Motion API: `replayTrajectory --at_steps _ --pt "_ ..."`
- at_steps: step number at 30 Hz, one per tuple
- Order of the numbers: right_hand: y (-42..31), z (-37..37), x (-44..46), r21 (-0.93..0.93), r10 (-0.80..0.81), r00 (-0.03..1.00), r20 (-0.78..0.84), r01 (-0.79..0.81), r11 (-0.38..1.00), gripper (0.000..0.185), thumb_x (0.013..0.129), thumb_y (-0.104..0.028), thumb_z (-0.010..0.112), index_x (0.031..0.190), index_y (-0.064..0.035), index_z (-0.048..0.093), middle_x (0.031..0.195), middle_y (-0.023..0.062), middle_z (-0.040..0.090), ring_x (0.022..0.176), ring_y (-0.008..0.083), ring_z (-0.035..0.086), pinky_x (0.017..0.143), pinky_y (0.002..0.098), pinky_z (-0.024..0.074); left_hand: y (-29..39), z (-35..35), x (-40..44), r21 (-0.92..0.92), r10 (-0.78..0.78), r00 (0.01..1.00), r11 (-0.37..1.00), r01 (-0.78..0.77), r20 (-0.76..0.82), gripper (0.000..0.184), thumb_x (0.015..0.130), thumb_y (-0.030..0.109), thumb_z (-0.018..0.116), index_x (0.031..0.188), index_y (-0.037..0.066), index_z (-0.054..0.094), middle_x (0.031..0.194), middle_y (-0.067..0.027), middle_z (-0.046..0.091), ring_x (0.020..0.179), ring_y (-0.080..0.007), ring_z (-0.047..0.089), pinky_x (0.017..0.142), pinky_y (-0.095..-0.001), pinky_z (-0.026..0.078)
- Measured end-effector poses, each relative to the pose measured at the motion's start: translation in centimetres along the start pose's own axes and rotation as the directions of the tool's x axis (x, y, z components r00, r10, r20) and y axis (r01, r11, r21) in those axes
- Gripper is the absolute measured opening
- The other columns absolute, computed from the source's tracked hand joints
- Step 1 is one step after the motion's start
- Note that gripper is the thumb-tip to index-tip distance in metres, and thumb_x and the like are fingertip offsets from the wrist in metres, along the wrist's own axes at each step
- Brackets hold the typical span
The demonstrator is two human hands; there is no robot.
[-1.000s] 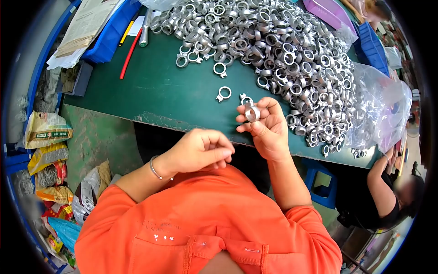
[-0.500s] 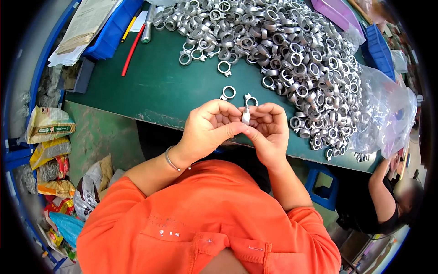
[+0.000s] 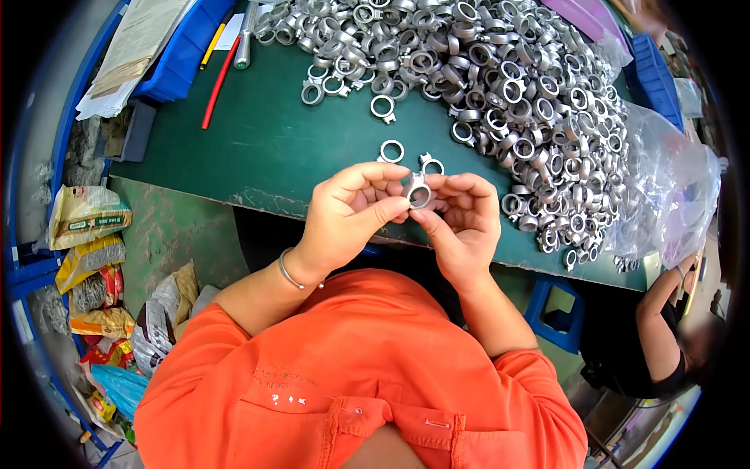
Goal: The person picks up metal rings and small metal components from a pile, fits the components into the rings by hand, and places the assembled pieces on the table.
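Between my two hands, just over the table's front edge, is a silver metal ring with a small lug, its round opening turned towards me. My left hand pinches it from the left with thumb and fingers. From the right, the fingertips and thumb of my right hand grip the same ring. Two loose rings lie on the green table just beyond my fingers, one at the left and one at the right. A large heap of similar rings spreads behind and to the right.
On the green table lie a red stick and a metal rod. A blue bin stands at the left. Clear plastic bags lie at the right, beside another person. A blue stool is below the table edge.
My left hand has come up from the left and taken hold of the ring alongside my right hand. The ring has turned, first edge-on, now with its opening facing me.
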State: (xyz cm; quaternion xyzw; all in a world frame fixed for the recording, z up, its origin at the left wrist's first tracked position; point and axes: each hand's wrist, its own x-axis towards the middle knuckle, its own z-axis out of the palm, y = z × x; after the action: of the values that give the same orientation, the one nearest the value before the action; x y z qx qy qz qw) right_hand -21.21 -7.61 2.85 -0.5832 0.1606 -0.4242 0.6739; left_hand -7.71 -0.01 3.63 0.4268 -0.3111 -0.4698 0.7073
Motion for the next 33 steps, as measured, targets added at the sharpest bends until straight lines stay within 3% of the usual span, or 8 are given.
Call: replayTrajectory --at_steps 6,18,24,26,33 --pt "-0.05 0.14 -0.22 -0.059 0.045 0.999 -0.025 -0.046 0.997 0.042 0.075 0.008 0.064 0.108 -0.0005 0.039 0.100 0.0163 0.059 0.085 0.0176 0.060 0.076 0.0274 0.0496 0.42 -0.26 -0.02 0.010 -0.112 0.994 0.994 0.113 -0.010 0.024 0.081 -0.002 0.059 0.104 -0.004 0.056 0.088 -0.0097 0.061 0.070 -0.0118 0.058 0.064 -0.0230 0.050" --pt "0.11 0.17 -0.23 -0.085 -0.014 1.000 -0.012 0.012 0.996 0.041 0.075 0.008 0.064 0.107 -0.0002 0.039 0.099 0.0161 0.059 0.084 0.0159 0.059 0.074 0.0261 0.0496 -0.07 -0.62 0.22 0.041 -0.036 0.999 0.999 0.034 0.041 0.023 0.080 -0.003 0.060 0.103 -0.005 0.056 0.091 -0.0089 0.059 0.073 -0.0120 0.057 0.064 -0.0223 0.049" --pt "0.03 0.31 -0.17 -0.021 0.005 0.996 -0.093 -0.007 1.000 0.036 0.076 0.010 0.062 0.104 0.0001 0.042 0.098 0.0152 0.059 0.085 0.0148 0.059 0.074 0.0249 0.0481 -0.28 -0.30 0.24 0.060 0.027 0.999 0.998 -0.029 0.044 0.022 0.078 -0.007 0.061 0.099 -0.005 0.057 0.097 -0.0071 0.055 0.087 -0.0133 0.059 0.077 -0.0240 0.050" --pt "0.41 0.12 -0.36 -0.144 -0.052 0.993 -0.107 0.037 0.989 0.033 0.076 0.011 0.061 0.102 0.0009 0.043 0.097 0.0147 0.060 0.084 0.0141 0.058 0.074 0.0238 0.0472 -0.38 -0.24 0.23 0.089 0.042 0.997 0.995 -0.047 0.061 0.021 0.077 -0.008 0.061 0.097 -0.005 0.058 0.097 -0.0072 0.055 0.087 -0.0133 0.059 0.076 -0.0238 0.050" --pt "0.32 0.31 -0.44 -0.195 -0.081 0.987 -0.138 0.053 0.979 0.031 0.075 0.013 0.058 0.100 0.0011 0.044 0.096 0.0146 0.060 0.085 0.0140 0.058 0.073 0.0231 0.0469 -0.38 -0.12 0.15 0.156 0.077 0.994 0.984 -0.089 0.080 0.017 0.076 -0.010 0.060 0.093 -0.005 0.059 0.096 -0.0074 0.054 0.086 -0.0136 0.059 0.075 -0.0233 0.051"
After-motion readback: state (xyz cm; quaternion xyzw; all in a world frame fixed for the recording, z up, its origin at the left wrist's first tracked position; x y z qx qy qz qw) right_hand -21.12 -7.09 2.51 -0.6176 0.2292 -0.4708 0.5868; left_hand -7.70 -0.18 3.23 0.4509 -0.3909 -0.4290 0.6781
